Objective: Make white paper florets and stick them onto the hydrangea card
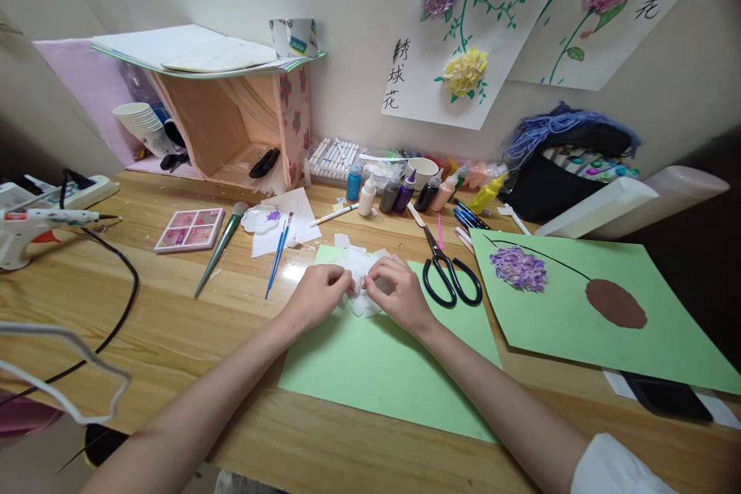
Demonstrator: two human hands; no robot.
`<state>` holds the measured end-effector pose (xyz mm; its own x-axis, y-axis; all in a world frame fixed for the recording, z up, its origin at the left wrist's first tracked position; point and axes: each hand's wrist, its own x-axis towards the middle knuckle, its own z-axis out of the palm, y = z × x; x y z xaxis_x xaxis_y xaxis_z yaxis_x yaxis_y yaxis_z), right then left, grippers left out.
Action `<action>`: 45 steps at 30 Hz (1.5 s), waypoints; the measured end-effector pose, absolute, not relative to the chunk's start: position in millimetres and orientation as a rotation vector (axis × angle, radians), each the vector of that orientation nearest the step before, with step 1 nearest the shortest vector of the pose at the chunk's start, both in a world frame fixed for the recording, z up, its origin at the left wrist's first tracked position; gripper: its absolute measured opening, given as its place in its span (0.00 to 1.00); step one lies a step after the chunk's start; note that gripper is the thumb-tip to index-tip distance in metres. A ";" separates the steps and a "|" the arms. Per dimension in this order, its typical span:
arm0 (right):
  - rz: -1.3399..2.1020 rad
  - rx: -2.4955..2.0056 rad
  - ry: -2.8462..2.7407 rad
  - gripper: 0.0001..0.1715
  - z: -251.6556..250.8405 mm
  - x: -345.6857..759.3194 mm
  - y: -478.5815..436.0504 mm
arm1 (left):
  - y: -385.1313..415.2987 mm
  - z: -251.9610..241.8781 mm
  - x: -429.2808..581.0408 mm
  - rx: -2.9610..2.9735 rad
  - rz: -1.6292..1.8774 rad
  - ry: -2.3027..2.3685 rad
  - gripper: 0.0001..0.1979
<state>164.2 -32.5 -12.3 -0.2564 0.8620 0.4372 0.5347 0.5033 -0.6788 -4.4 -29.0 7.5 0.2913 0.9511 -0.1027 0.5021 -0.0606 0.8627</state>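
Note:
Both hands meet over a small heap of white tissue paper pieces [363, 304] near the top edge of a green sheet [376, 378]. My left hand [318, 295] pinches white tissue paper between thumb and forefinger. Close beside it, my right hand [399, 292] is also closed in a pinch on the white paper, its fingertips nearly touching the left ones. The exact piece in each pinch is partly hidden by the fingers. Black-handled scissors [445, 270] lie just right of my right hand, partly on the green sheet.
To the right lies a second green sheet [567, 355] with a purple paper flower [518, 268]. Paint bottles [399, 195] line the back. Brushes [220, 247] and a pink palette [190, 230] lie left. A glue gun [28, 231] with a black cord [136, 278] sits far left.

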 end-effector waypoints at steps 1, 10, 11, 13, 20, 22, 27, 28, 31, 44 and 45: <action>0.507 -1.145 -1.939 0.10 -12.1 164.1 -32.6 | -28.7 9.0 -5.3 1.697 0.619 1.334 0.18; 0.481 -1.114 -1.986 0.06 -10.8 163.4 -33.7 | -22.7 1.9 -15.5 1.668 0.510 1.265 0.13; 0.475 -1.103 -1.993 0.05 -10.4 163.5 -34.2 | -22.5 1.0 -15.3 1.664 0.530 1.267 0.12; 0.461 -1.088 -1.999 0.03 -9.5 163.3 -35.1 | -22.6 0.8 -14.0 1.634 0.582 1.273 0.11; 0.442 -1.079 -1.954 0.03 -10.4 162.5 -34.9 | -22.3 7.9 -9.6 1.453 0.637 1.257 0.13; 0.445 -1.071 -1.949 0.03 -11.1 163.0 -34.7 | -21.5 8.4 -9.4 1.427 0.637 1.254 0.15; 0.442 -1.060 -1.932 0.04 -11.3 163.7 -35.7 | -20.8 5.9 -8.7 1.399 0.665 1.228 0.16; 0.444 -1.058 -1.925 0.04 -11.2 163.7 -35.8 | -20.7 5.8 -8.6 1.400 0.670 1.227 0.16; 0.448 -1.066 -1.907 0.05 -11.6 164.0 -35.7 | -20.1 6.7 -8.6 1.397 0.674 1.222 0.16; 0.443 -1.082 -1.879 0.07 -12.1 163.9 -35.5 | -20.7 1.6 -9.3 1.389 0.706 1.227 0.14; 0.441 -1.083 -1.883 0.07 -12.2 163.9 -35.5 | -20.7 0.7 -9.2 1.399 0.708 1.229 0.14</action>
